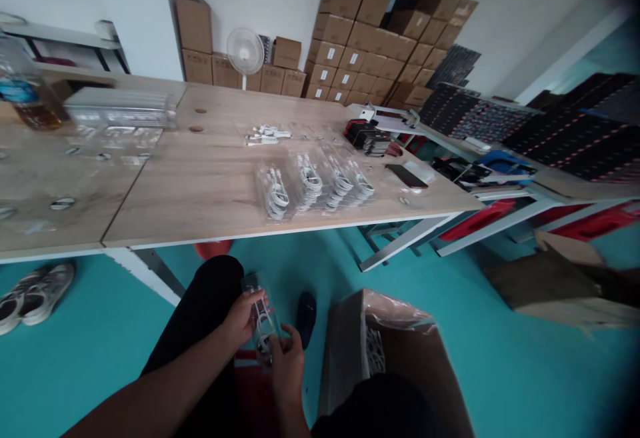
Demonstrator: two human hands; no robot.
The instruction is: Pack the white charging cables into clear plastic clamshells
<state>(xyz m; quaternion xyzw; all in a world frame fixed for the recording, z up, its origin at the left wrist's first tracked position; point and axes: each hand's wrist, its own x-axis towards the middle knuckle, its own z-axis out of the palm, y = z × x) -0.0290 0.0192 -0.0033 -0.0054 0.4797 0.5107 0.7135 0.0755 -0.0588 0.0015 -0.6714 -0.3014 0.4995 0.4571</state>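
"Head view: what do you see?"
"One clear pack [265, 329] with one white cord [262, 315], between two knees [218, 277]. The left hand [243, 318] pinches it. The right hand [289, 360] touches its near end; can't tell if it pinches."
"On the table [195, 185]?"
"Four more packs [309, 181]."

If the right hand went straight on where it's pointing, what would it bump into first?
First, the clear plastic case with the white cable inside; the right hand seems to touch it. After that, maybe the left hand, but depth is hard to tell.
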